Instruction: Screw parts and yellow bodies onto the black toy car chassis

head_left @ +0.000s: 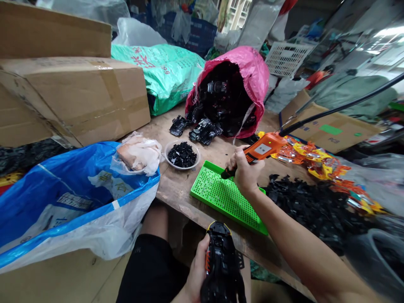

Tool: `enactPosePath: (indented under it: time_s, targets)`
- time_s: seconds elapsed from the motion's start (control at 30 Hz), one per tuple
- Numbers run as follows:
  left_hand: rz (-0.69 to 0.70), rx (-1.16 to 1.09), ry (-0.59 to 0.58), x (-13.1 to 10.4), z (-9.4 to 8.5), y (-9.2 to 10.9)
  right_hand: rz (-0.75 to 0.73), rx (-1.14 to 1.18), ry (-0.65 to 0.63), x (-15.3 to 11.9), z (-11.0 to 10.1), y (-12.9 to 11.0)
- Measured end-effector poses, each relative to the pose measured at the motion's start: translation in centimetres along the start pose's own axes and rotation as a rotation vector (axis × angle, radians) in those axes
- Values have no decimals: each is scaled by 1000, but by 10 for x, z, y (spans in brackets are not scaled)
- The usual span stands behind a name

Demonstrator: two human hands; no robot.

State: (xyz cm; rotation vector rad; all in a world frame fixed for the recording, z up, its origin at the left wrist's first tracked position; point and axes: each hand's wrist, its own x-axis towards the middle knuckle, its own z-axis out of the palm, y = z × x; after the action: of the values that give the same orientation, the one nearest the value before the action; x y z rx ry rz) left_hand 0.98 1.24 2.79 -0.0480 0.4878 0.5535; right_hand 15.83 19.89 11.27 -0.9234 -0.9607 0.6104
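Note:
My left hand (198,269) is closed on a black toy car body (222,265) with orange and yellow edging, held low in front of the table edge. My right hand (246,170) is wrapped round an orange electric screwdriver (265,147), whose black cord runs off to the upper right. The screwdriver's dark tip end points down at a green perforated tray (221,198). Small shiny screws lie scattered in the tray's holes. Whether the tip touches a screw is too small to tell.
Small black parts fill a white bowl (182,155). A pink sack (252,80) spills black car parts. At right lie a heap of black pieces (306,206) and orange-yellow parts (325,164). A blue-white sack (126,227) and cardboard box (91,97) stand left.

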Motion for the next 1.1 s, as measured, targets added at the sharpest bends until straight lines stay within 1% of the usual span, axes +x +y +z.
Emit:
enactPosePath:
  time_s: [0.33,0.67,0.77,0.83,0.9,0.97,1.03,1.1]
  targets:
    - [23,11,8,0,-2,0,9,6,-7,-1,-2,4]
    - [7,-15,-13,0,1,-1,9,-8,-9,0,-1,4]
    - [12,-11,35,1,1,-2,4,-5,-2,1,-1,0]
    - [60,1,58,1,0,-2,-12,6,0,1,-1,-4]
    - [120,3,56,2,-1,-3,-27,14,-1,1,0,-9]
    - [147,-4,51,1,-1,-3,-32,20,-6,1,0,-15]
    - [128,-4,64,0,0,-3,-29,19,-14,0,0,-21]
    - [83,10,104,-2,2,-2,-31,18,-18,-2,-1,-27]
